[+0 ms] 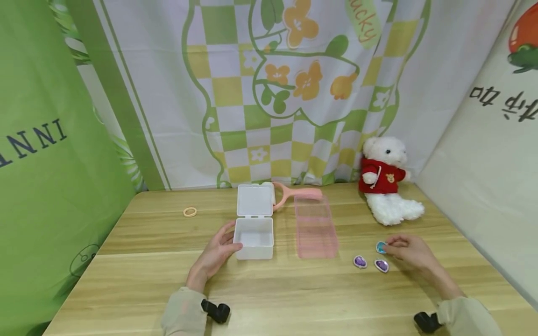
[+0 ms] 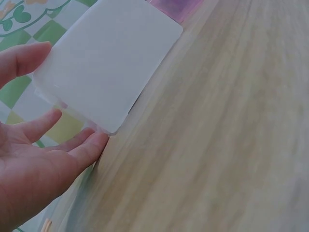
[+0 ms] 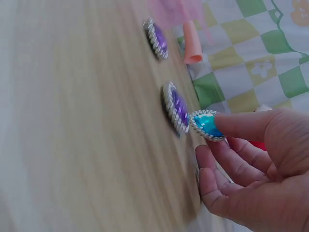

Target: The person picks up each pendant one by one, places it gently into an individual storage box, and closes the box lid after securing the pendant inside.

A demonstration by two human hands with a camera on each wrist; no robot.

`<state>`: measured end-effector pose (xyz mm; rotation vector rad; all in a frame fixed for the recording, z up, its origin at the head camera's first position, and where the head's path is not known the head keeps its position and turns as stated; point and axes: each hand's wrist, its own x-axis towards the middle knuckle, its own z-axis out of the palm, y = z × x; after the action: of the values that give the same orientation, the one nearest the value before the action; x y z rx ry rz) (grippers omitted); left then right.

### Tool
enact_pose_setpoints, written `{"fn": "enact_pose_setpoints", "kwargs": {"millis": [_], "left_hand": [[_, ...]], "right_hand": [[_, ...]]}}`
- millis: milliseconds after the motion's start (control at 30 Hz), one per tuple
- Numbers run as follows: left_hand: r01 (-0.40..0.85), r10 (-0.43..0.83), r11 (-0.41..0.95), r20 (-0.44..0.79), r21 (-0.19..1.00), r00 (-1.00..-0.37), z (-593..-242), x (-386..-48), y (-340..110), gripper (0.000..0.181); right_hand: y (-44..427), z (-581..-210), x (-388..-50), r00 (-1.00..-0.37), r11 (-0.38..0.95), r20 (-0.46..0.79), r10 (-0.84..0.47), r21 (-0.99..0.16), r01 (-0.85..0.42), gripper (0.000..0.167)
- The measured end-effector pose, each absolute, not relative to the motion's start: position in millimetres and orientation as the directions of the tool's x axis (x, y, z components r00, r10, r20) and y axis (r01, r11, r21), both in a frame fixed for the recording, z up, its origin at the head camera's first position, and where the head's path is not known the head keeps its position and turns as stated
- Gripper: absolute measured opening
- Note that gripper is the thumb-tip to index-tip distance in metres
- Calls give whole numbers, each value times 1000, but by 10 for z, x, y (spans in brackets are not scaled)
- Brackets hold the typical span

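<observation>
A small white plastic box (image 1: 254,238) stands on the table, its hinged lid (image 1: 254,200) swung back. At its left side, my left hand (image 1: 216,254) holds it, thumb at the front rim and the other fingers along the side wall. My right hand (image 1: 409,252) pinches an oval blue gem (image 3: 205,123) with a beaded silver edge between thumb and fingers, just off to the right. Two purple gems with similar edges, a left one (image 1: 360,262) and a right one (image 1: 381,265), lie on the table close to that hand.
A translucent pink compartment tray (image 1: 316,233) lies right of the box. Behind stands a pink-handled tool (image 1: 304,192), partly hidden by the lid. A beige ring (image 1: 190,212) is at the back left, a white plush toy in red (image 1: 384,179) at the back right. Curtains border the table.
</observation>
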<state>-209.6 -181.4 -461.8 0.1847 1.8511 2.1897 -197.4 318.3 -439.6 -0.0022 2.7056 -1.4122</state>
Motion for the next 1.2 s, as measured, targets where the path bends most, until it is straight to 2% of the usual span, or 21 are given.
{"fn": "enact_pose_setpoints", "kwargs": {"millis": [167, 467, 867, 1200], "left_hand": [[-135, 264, -157, -90, 978, -960, -4632, -2104, -1816, 77], [-129, 261, -147, -87, 981, -961, -4630, -2101, -1810, 78], [-121, 281, -148, -76, 982, -957, -4601, -2105, -1812, 77], [-123, 263, -146, -81, 982, -961, -4626, -2107, -1804, 78]], "right_hand": [[3085, -4363, -2007, -995, 419, -78, -66, -907, 43, 41], [2861, -4220, -2078, -993, 277, -83, -78, -959, 59, 43], [2403, -3955, -2262, -982, 179, -61, -179, -983, 29, 40], [1887, -3798, -2395, -964, 153, -21, -264, -988, -21, 38]]}}
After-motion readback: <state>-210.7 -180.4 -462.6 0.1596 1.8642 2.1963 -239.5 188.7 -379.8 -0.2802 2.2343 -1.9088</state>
